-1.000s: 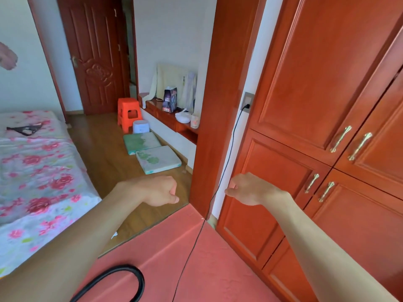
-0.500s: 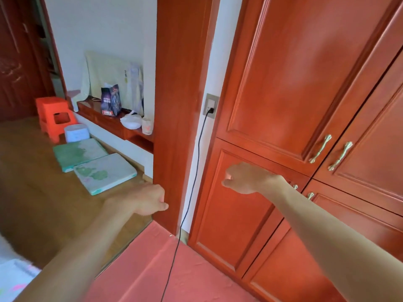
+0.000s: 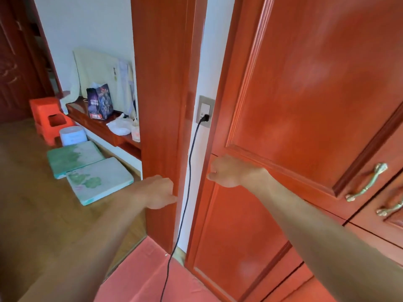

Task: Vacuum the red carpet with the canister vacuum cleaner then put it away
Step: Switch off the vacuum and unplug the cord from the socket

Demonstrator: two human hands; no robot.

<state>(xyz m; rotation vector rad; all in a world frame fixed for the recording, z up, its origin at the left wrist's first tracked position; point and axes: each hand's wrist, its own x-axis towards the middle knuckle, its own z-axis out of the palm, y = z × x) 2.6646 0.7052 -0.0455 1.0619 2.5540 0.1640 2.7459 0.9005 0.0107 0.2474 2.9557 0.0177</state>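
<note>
A black power cord (image 3: 189, 171) hangs from a plug (image 3: 205, 117) seated in a grey wall socket (image 3: 205, 105), then runs down onto the red carpet (image 3: 152, 277). My left hand (image 3: 157, 191) is held out left of the cord, in front of the wooden post, its fingers curled with nothing in them. My right hand (image 3: 231, 171) hovers right of the cord and below the socket, fingers also curled and empty. Neither hand touches the cord. The canister vacuum and its hose are out of view.
A red wardrobe (image 3: 305, 94) with brass handles (image 3: 366, 184) fills the right side. A wooden post (image 3: 161, 105) stands left of the socket. Beyond it are two flat cushions (image 3: 98, 179), a white tub (image 3: 72, 135), an orange stool (image 3: 48, 118) and a cluttered low shelf (image 3: 96, 125).
The view has closed in on the socket. The bed and the black hose have left the frame. Both hands have risen closer to the cord, still holding nothing.
</note>
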